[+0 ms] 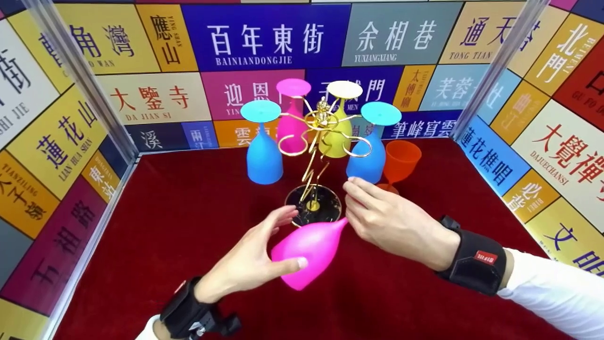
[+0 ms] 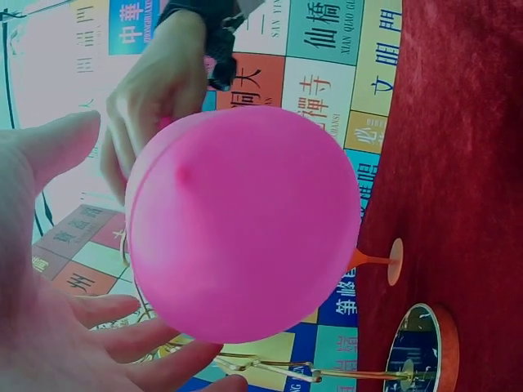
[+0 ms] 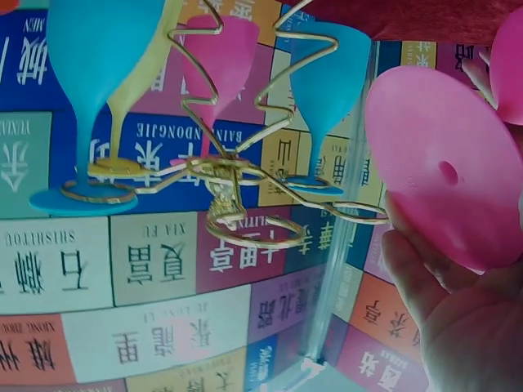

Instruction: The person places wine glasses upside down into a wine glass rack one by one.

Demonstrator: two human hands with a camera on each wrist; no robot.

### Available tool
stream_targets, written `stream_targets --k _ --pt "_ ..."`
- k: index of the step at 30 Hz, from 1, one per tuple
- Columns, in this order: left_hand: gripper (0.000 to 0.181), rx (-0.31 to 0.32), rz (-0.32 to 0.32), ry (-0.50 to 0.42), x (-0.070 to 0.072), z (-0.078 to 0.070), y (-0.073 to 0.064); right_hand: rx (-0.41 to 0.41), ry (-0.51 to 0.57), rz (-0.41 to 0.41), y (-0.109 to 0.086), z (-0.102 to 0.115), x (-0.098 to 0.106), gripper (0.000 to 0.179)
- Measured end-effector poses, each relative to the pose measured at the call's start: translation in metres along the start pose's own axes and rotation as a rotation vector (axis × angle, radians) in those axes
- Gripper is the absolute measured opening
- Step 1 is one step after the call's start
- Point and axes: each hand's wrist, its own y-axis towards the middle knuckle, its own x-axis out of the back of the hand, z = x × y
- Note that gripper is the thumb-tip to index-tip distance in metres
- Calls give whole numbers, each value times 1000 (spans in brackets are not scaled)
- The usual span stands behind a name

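A pink goblet (image 1: pixel 311 250) is held tilted in front of the gold rack, its mouth toward the lower left. My right hand (image 1: pixel 391 217) pinches it at the stem and foot; the right wrist view shows the round foot (image 3: pixel 441 163) against those fingers. Around the bowl, my left hand (image 1: pixel 247 257) has its fingers spread and thumb apart; whether it touches the bowl I cannot tell. The gold wire rack (image 1: pixel 323 122) carries upside-down goblets: a blue one (image 1: pixel 264 158) at left, a blue one (image 1: pixel 365 158) at right, with a pink one (image 1: pixel 291 130) and a yellow one (image 1: pixel 336 139) behind.
An orange goblet (image 1: pixel 402 158) stands upright behind my right hand. The rack's round black base (image 1: pixel 302 203) rests on the dark red cloth (image 1: pixel 188 226). Panels with printed signs (image 1: pixel 264 35) enclose the back and sides, with clear corner posts.
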Motion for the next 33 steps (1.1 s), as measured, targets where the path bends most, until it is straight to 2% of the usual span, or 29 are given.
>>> stream_targets --k 9,16,24,27,31,33 --pt "93 19 40 33 -13 3 1 26 -59 -7 9 -3 8 50" --pt "101 58 67 69 -21 4 2 44 -69 35 12 -3 14 46" --pt "99 41 20 113 -28 6 5 49 -75 3 17 -2 17 45" --pt "91 10 -2 86 -31 8 6 50 -62 -8 17 -2 17 45" --pt "84 -39 -41 47 -33 12 8 59 -55 -29 16 -3 16 33" --pt "82 -50 -61 23 -33 14 8 57 -44 -60 15 -4 16 36"
